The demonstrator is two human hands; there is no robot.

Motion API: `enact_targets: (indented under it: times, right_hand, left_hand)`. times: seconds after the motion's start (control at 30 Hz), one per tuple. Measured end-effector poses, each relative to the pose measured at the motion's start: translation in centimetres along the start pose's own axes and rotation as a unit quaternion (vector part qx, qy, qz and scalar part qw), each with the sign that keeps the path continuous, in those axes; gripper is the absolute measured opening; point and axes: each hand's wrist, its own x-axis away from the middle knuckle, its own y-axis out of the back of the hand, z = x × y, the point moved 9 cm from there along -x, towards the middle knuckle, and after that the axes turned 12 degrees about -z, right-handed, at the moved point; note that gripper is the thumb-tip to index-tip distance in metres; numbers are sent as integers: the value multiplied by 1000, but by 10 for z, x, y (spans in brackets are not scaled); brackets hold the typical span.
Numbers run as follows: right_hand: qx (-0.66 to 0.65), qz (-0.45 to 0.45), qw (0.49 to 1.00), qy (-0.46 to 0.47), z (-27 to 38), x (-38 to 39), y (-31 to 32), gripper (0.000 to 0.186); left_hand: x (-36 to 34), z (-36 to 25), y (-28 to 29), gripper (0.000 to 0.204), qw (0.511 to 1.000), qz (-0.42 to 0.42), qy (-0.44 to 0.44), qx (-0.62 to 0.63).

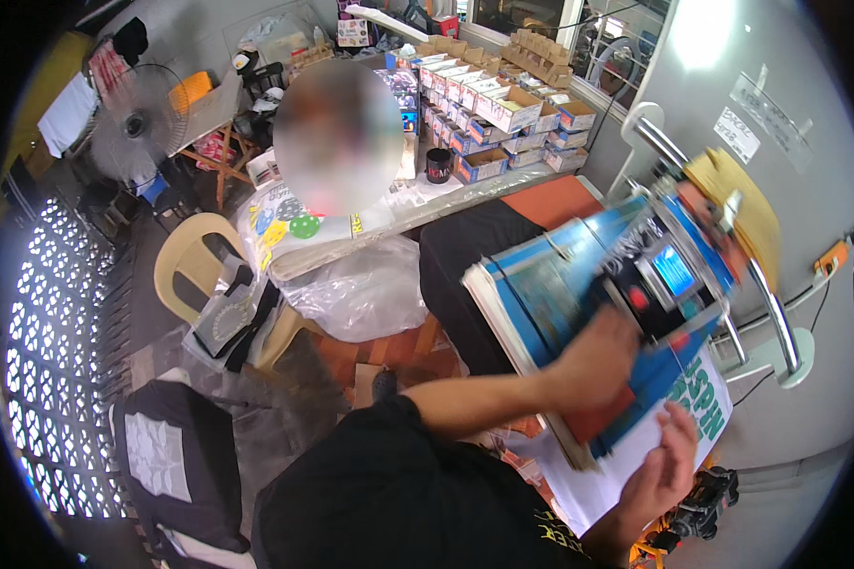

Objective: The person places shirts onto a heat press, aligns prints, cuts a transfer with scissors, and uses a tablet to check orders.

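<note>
1. Fingers of the left hand lie flat and spread on a large blue heat-press machine; whether they grip it cannot be told. Right hand fingers are loosely open, resting on the white printed sheet under the press's front edge.
2. Risk, as a judgement: the sheet could slide or crease if the press shifts while the right hand is only resting on it.
3. Table, beyond: open cardboard boxes in rows, contents too small to tell; a black mug beside them.
4. Clear plastic bag, crumpled, beside a cream plastic chair.
</note>
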Motion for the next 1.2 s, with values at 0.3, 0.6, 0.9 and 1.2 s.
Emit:
enact_targets:
  times: [0.3, 0.6, 0.9, 1.2]
  right_hand:
    - [497, -324, 803, -60, -92, -18, 13, 72]
    - [302, -548, 773, -105, -133, 21, 143, 65]
    - [411, -545, 725, -87, -122, 25, 219, 61]
    - [493, -546, 663, -140, -114, 27, 226, 66]
  left_hand:
    - [122, 165, 78, 19, 877, 102, -53, 466]
    - [206, 429, 106, 16, 951, 197, 157, 176]
    - [157, 404, 57, 13, 937, 136, 139, 289]
    - [28, 377, -118, 27, 971, 86, -26, 221]
